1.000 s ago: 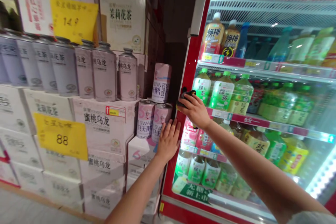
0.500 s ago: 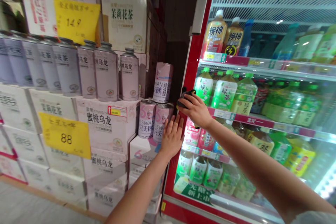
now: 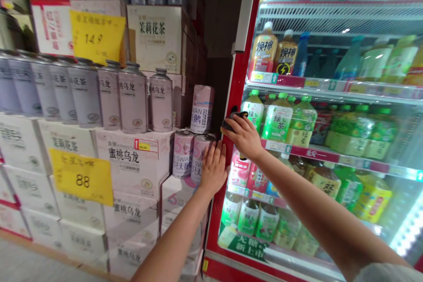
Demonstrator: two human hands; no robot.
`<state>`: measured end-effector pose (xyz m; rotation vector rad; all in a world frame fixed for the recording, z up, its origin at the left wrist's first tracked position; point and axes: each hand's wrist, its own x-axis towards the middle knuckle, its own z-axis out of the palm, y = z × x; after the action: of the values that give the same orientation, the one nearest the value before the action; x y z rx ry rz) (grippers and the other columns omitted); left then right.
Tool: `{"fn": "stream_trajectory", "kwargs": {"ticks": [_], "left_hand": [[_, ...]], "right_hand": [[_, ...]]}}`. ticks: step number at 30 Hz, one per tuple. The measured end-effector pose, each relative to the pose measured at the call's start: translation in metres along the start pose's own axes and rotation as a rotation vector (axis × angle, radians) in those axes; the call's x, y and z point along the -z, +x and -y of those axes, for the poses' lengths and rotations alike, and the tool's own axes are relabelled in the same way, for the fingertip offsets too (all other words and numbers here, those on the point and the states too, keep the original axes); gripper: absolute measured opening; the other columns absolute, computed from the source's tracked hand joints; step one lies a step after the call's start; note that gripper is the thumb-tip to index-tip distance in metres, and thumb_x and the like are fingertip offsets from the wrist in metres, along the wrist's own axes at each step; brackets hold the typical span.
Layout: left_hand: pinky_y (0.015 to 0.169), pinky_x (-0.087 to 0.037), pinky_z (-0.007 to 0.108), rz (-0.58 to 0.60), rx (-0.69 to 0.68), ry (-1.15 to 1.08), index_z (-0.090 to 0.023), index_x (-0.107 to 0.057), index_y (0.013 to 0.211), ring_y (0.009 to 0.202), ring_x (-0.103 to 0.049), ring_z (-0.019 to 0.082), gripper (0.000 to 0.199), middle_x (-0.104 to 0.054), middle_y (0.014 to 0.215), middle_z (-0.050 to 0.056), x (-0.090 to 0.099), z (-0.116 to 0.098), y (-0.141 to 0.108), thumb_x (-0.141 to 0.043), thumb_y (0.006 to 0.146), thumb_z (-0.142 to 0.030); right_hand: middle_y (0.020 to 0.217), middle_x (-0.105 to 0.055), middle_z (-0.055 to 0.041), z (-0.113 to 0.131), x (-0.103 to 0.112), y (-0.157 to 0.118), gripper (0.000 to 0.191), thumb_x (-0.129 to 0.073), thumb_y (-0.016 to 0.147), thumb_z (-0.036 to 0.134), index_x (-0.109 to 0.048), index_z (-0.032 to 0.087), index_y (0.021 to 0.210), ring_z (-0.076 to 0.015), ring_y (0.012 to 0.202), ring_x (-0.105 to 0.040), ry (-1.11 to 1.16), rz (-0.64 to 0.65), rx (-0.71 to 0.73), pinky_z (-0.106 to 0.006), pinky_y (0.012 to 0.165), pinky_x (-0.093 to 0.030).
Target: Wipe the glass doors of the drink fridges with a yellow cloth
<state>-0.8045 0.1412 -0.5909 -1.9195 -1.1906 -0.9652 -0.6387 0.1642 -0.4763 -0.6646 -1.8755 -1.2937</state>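
My right hand (image 3: 245,139) is closed over a dark cloth-like bundle (image 3: 228,125) with a bit of yellow on it, pressed against the red frame (image 3: 230,101) of a drinks fridge. Most of the bundle is hidden under the fingers, so its exact kind is unclear. My left hand (image 3: 213,169) lies with fingers stretched out at the fridge's red edge, in front of a pink-and-white can (image 3: 197,165). Whether it touches that can I cannot tell. Another such can (image 3: 182,154) stands beside it, and one more (image 3: 201,108) is stacked on top.
Inside the lit fridge, green tea bottles (image 3: 277,119) and other drinks fill several shelves. To the left, tall metal cans (image 3: 161,101) line the top of stacked cartons (image 3: 132,163). Yellow price signs (image 3: 82,176) hang on the cartons. A dark gap (image 3: 216,53) lies behind the fridge edge.
The view has tilted slightly, so the shelves and cans sit a little differently in the picture. Both hands keep nearly the same places at the fridge edge.
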Motion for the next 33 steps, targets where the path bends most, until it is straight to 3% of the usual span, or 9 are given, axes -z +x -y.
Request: {"fn": "stream_trajectory", "kwargs": {"ticks": [5,8,11,15,19,24,28,31,33], "left_hand": [[0.129,-0.023,0.058,0.000,-0.001,-0.016,-0.004,-0.041,0.154,0.158,-0.023,0.035,0.071,-0.036,0.165,0.023,0.003,-0.004,-0.002,-0.061,0.091,-0.031],[0.130,-0.020,0.057,0.008,0.011,-0.012,-0.004,-0.036,0.157,0.159,-0.022,0.035,0.075,-0.033,0.167,0.021,0.006,-0.006,0.005,-0.060,0.093,-0.036],[0.131,-0.017,0.056,0.019,0.006,-0.016,-0.004,-0.033,0.159,0.159,-0.021,0.034,0.078,-0.031,0.168,0.019,0.008,-0.006,0.009,-0.060,0.093,-0.037],[0.131,-0.017,0.055,0.023,-0.012,-0.025,-0.004,-0.027,0.161,0.159,-0.020,0.033,0.082,-0.030,0.169,0.019,0.008,-0.003,0.007,-0.061,0.092,-0.034],[0.131,-0.016,0.056,0.012,-0.005,-0.026,-0.004,-0.029,0.160,0.160,-0.019,0.034,0.080,-0.029,0.168,0.021,0.010,-0.006,0.011,-0.061,0.092,-0.032],[0.130,-0.016,0.057,-0.025,-0.030,-0.044,-0.007,-0.023,0.163,0.160,-0.019,0.035,0.084,-0.026,0.169,0.022,0.004,-0.025,0.026,-0.061,0.094,-0.036],[0.131,-0.017,0.056,-0.043,-0.082,-0.066,-0.010,-0.013,0.165,0.160,-0.017,0.034,0.090,-0.024,0.170,0.021,-0.002,-0.042,0.033,-0.062,0.094,-0.035],[0.131,-0.018,0.055,-0.046,-0.107,-0.073,-0.010,-0.014,0.165,0.160,-0.015,0.033,0.090,-0.022,0.171,0.020,-0.003,-0.050,0.037,-0.063,0.094,-0.036],[0.131,-0.018,0.054,-0.047,-0.123,-0.078,-0.010,-0.017,0.165,0.161,-0.014,0.033,0.088,-0.022,0.171,0.019,-0.005,-0.056,0.042,-0.063,0.094,-0.035]], "right_hand": [[0.144,-0.065,-0.0008,-0.007,0.009,-0.014,0.031,-0.064,0.098,0.024,-0.072,0.034,0.126,-0.0250,0.137,-0.054,0.019,0.101,0.164,-0.043,0.117,-0.040],[0.147,-0.063,-0.0024,-0.025,0.021,-0.018,0.038,-0.062,0.100,0.022,-0.067,0.036,0.135,-0.0260,0.141,-0.051,-0.031,0.033,0.003,-0.045,0.118,-0.037],[0.149,-0.061,-0.0054,-0.024,0.029,-0.049,0.045,-0.061,0.099,0.020,-0.063,0.037,0.141,-0.0290,0.145,-0.047,-0.083,-0.034,-0.199,-0.050,0.120,-0.034],[0.146,-0.063,-0.0070,0.008,0.025,-0.092,0.048,-0.064,0.096,0.019,-0.062,0.035,0.141,-0.0312,0.143,-0.048,-0.100,-0.012,-0.155,-0.051,0.119,-0.034],[0.146,-0.063,-0.0037,0.010,0.017,-0.069,0.045,-0.062,0.098,0.022,-0.062,0.037,0.140,-0.0281,0.142,-0.049,-0.101,0.017,-0.042,-0.048,0.120,-0.034],[0.150,-0.059,-0.0050,-0.032,0.030,-0.044,0.047,-0.061,0.098,0.022,-0.060,0.038,0.143,-0.0298,0.144,-0.047,-0.150,-0.056,-0.258,-0.050,0.120,-0.035],[0.151,-0.058,-0.0076,-0.027,0.045,-0.098,0.051,-0.058,0.098,0.019,-0.058,0.036,0.146,-0.0322,0.147,-0.044,-0.187,-0.059,-0.394,-0.053,0.120,-0.034],[0.149,-0.060,-0.0063,-0.012,0.048,-0.133,0.052,-0.061,0.096,0.021,-0.057,0.037,0.146,-0.0313,0.146,-0.045,-0.149,0.030,-0.256,-0.052,0.120,-0.034],[0.150,-0.060,-0.0039,-0.014,0.050,-0.133,0.051,-0.062,0.096,0.023,-0.058,0.038,0.144,-0.0291,0.146,-0.046,-0.127,0.087,-0.136,-0.049,0.121,-0.034]]}}
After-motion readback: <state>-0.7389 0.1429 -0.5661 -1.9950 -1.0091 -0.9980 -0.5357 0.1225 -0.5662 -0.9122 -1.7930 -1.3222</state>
